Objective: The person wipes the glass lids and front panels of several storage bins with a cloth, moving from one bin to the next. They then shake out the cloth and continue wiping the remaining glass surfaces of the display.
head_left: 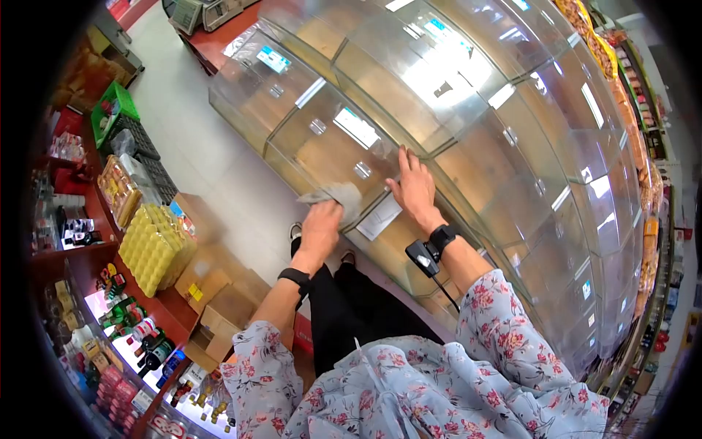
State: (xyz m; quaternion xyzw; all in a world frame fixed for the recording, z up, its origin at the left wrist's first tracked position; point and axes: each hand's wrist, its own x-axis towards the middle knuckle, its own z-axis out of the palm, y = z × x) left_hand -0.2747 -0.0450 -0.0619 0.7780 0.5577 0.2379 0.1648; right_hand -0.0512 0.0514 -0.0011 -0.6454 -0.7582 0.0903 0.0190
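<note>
A grey cloth (345, 199) is gripped in my left hand (322, 227), against the near edge of a clear plastic display bin (300, 150). My right hand (414, 183) rests with fingers stretched out on the bin's transparent lid, holding nothing. Small clear hinges and a white-and-blue label (356, 128) sit on that lid. Just below my right hand, a white paper card (379, 217) shows on the bin's front. Part of the cloth is hidden behind my left fingers.
More lidded clear bins (504, 146) rise in rows to the right. At left stand yellow egg trays (155, 249), open cardboard boxes (228, 311), a green basket (115, 110) and shelves with bottles (155, 347). Pale floor (194, 146) runs between. A scale (219, 11) stands at the top.
</note>
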